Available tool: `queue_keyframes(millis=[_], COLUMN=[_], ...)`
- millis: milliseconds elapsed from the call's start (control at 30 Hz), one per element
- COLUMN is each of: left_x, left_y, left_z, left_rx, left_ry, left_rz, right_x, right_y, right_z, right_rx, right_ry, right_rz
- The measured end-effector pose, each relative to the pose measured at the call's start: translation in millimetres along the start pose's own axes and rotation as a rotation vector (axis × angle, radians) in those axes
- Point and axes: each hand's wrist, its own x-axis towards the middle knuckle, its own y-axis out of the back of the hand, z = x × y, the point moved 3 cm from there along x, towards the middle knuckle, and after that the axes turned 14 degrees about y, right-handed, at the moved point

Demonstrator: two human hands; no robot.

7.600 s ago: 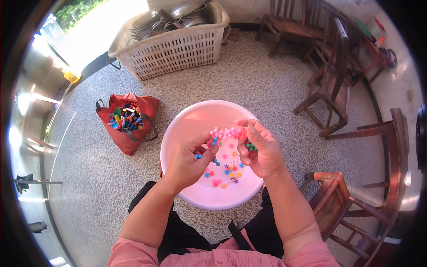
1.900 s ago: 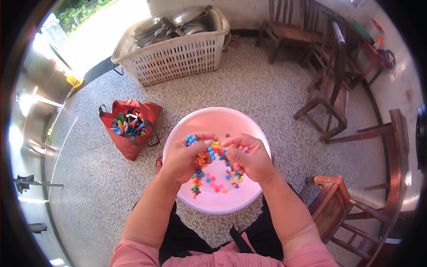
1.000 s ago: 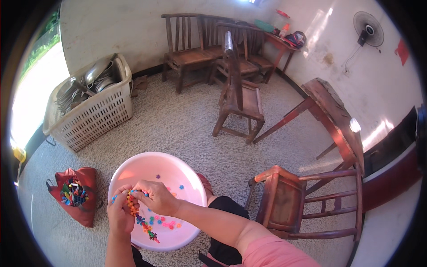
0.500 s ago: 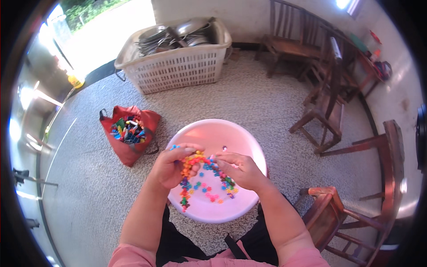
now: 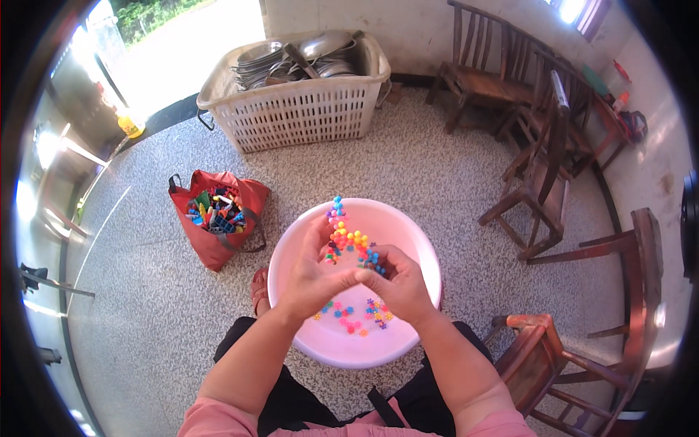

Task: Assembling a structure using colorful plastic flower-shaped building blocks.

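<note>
A string of small, knobbly plastic linking pieces (image 5: 355,238) in blue, yellow, orange and red arches above a pink basin (image 5: 313,348). My left hand (image 5: 312,273) is closed round its left part, with a blue and purple end sticking up past the fingers. My right hand (image 5: 400,284) pinches the dark blue stretch on the right. The two thumbs come close together below the string. Loose flower-shaped pieces (image 5: 348,325) in pink, blue and yellow lie on the basin's floor, beneath my hands.
Left of the basin stands a red bag (image 5: 211,250) full of mixed plastic toys. Farther back is a white slatted basket (image 5: 295,116) of metal pans and lids. Wooden chairs (image 5: 535,211) line the right side. A sandal (image 5: 260,288) shows beside the basin.
Both hands have turned, and the string's left end now points up instead of hanging down. My right hand has shifted lower, and my thumbs have come together. The view has moved slightly.
</note>
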Motion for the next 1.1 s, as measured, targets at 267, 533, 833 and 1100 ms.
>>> queue_keyframes(millis=[267,533,833,1100], left_x=[-7.6,-12.9,-17.0,-16.0], left_y=[-11.1,-14.3,-18.4,-12.8], left_z=[-12.3,-3.6,8.1,-2.0], left_rx=[-0.126,-0.049,-0.183,-0.396], left_ry=[0.157,0.394,0.551,0.593], left_rz=[-0.019,-0.290,-0.520,-0.485], right_x=[-6.3,8.4,10.4,13.1], right_y=[-12.9,28.9,32.9,24.8], right_z=[-21.4,-23.8,-18.3,-6.6], right_rx=[-0.291,-0.021,-0.073,0.551], right_ry=[0.259,0.037,-0.050,-0.082], right_rz=[-0.336,0.121,-0.004,0.242])
